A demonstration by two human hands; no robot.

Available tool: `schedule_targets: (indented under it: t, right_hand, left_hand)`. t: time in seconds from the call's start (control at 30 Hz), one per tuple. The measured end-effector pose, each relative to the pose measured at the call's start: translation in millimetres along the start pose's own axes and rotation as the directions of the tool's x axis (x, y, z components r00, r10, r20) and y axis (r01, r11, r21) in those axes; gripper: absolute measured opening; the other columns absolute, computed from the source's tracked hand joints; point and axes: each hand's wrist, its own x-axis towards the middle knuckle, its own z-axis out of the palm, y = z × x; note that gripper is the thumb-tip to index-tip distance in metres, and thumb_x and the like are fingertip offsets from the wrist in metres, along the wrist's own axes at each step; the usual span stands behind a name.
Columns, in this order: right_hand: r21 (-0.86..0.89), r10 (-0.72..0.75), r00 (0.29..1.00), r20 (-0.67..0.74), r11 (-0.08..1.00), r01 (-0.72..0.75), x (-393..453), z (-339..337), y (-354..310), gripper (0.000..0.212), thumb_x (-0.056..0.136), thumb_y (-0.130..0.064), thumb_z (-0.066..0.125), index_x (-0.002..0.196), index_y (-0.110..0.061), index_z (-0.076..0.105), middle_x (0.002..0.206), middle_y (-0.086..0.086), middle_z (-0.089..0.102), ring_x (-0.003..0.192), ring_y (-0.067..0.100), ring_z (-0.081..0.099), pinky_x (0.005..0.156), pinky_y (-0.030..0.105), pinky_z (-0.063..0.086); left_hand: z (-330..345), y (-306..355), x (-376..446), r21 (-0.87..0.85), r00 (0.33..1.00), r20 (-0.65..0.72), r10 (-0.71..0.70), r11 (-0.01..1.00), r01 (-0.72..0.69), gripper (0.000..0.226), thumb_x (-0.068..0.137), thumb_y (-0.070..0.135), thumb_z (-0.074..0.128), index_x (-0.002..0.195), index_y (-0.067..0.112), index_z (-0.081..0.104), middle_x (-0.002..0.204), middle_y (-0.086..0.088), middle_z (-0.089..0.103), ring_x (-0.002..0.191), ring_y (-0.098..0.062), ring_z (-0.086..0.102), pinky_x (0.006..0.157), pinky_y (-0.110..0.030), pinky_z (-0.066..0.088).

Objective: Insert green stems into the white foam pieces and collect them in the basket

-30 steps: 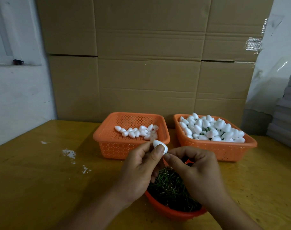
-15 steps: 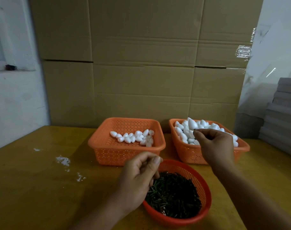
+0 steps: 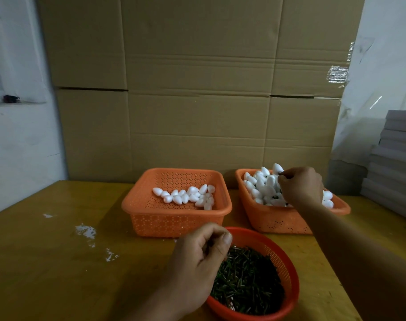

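Cardboard boxes (image 3: 197,89) stand behind the yellow desk (image 3: 47,262). At 2 o'clock, the right hand (image 3: 300,186) reaches into the full basket (image 3: 278,222) of white foam pieces (image 3: 259,181); I cannot tell what its grip holds. The left hand (image 3: 197,258) pinches, maybe a stem, over the bowl of green stems (image 3: 248,281). Next job: pick foam, push stem in. Finished ones sit in the middle basket (image 3: 174,221).

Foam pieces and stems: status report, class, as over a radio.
Left hand curled over round stem basket, grip unclear. Right hand pinching something dark over full foam basket. Middle basket part-filled. Nothing in the way.
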Motion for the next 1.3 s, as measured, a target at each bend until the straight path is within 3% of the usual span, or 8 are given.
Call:
schedule_targets:
  t: [0.17, 0.37, 0.67, 0.9, 1.0, 1.13, 1.2, 1.3]
  right_hand:
    - [-0.027, 0.004, 1.000, 0.009, 1.000, -0.004, 7, 5, 0, 0.018, 0.083, -0.010, 0.061, 0.077, -0.006, 0.077, 0.069, 0.014, 0.070, 0.066, 0.030, 0.063, 0.063, 0.035, 0.054]
    - [-0.031, 0.001, 1.000, 0.015, 1.000, -0.001, 15, 6, 1, 0.017, 0.085, -0.010, 0.062, 0.077, -0.005, 0.076, 0.074, 0.016, 0.072, 0.070, 0.033, 0.066, 0.068, 0.044, 0.058]
    - [0.006, -0.037, 0.999, -0.003, 0.999, 0.037, 7, 2, -3, 0.014, 0.083, -0.003, 0.062, 0.087, 0.003, 0.075, 0.090, 0.025, 0.073, 0.085, 0.040, 0.069, 0.078, 0.048, 0.059]
    - [0.323, -0.014, 1.000, 0.021, 0.946, 0.007, -31, -17, -12, 0.018, 0.090, -0.008, 0.064, 0.101, -0.012, 0.078, 0.093, 0.003, 0.076, 0.078, 0.010, 0.067, 0.079, 0.035, 0.057]
    - [0.456, -0.056, 0.995, 0.081, 0.890, 0.013, -58, -35, -20, 0.020, 0.091, -0.008, 0.065, 0.085, -0.024, 0.076, 0.077, -0.005, 0.073, 0.077, 0.011, 0.069, 0.075, 0.033, 0.055]
    - [0.515, -0.115, 0.970, 0.213, 0.857, -0.012, -93, -60, -29, 0.023, 0.090, -0.018, 0.070, 0.070, -0.026, 0.074, 0.069, 0.007, 0.073, 0.064, 0.034, 0.059, 0.059, 0.032, 0.044]
    - [0.522, -0.160, 0.941, 0.298, 0.853, -0.020, -109, -68, -31, 0.020, 0.091, -0.021, 0.070, 0.072, -0.025, 0.076, 0.071, -0.001, 0.074, 0.064, 0.027, 0.061, 0.059, 0.032, 0.047]
    - [0.476, -0.216, 0.868, 0.447, 0.879, -0.026, -129, -68, -30, 0.019, 0.092, -0.023, 0.068, 0.076, -0.026, 0.076, 0.072, -0.002, 0.074, 0.061, 0.021, 0.065, 0.058, 0.031, 0.054]
  left_hand:
    - [0, 4, 0, -0.011, 1.000, 0.008, 0.003, 1.000, -0.003, 0.020, 0.093, 0.049, 0.052, 0.093, 0.034, 0.066, 0.069, 0.007, 0.059, 0.060, -0.004, 0.051, 0.056, -0.023, 0.045]
    - [2, 4, -1, 0.020, 0.999, 0.001, 0.033, 0.999, -0.033, 0.031, 0.089, 0.063, 0.051, 0.094, 0.036, 0.065, 0.073, 0.000, 0.062, 0.061, -0.003, 0.053, 0.057, -0.028, 0.047]
    - [2, 1, -2, 0.031, 0.999, 0.007, 0.054, 0.998, -0.054, 0.032, 0.088, 0.062, 0.048, 0.094, 0.035, 0.065, 0.072, 0.006, 0.062, 0.062, -0.001, 0.053, 0.059, -0.024, 0.048]
    - [3, 2, -2, 0.010, 0.998, -0.013, 0.064, 0.998, -0.064, 0.034, 0.089, 0.059, 0.050, 0.081, 0.027, 0.060, 0.065, 0.000, 0.057, 0.057, -0.009, 0.050, 0.054, -0.038, 0.045]
    - [3, 4, -3, -0.009, 0.990, -0.093, 0.110, 0.994, -0.112, 0.043, 0.091, 0.054, 0.053, 0.069, 0.016, 0.053, 0.056, -0.002, 0.049, 0.052, -0.015, 0.044, 0.050, -0.040, 0.039]
    - [0, 3, 0, -0.007, 0.974, -0.193, 0.116, 0.993, -0.120, 0.046, 0.094, 0.042, 0.059, 0.064, 0.009, 0.050, 0.051, 0.002, 0.042, 0.048, -0.012, 0.039, 0.046, -0.030, 0.034]
    - [-4, 0, 3, 0.005, 0.972, -0.220, 0.079, 0.997, -0.080, 0.037, 0.098, 0.028, 0.061, 0.066, 0.013, 0.050, 0.052, 0.006, 0.043, 0.048, -0.005, 0.039, 0.046, -0.021, 0.034]
    - [-14, -3, 12, 0.047, 0.958, -0.282, 0.056, 0.998, -0.044, 0.025, 0.096, 0.014, 0.061, 0.074, 0.020, 0.052, 0.060, -0.003, 0.050, 0.051, -0.008, 0.044, 0.046, -0.025, 0.037]
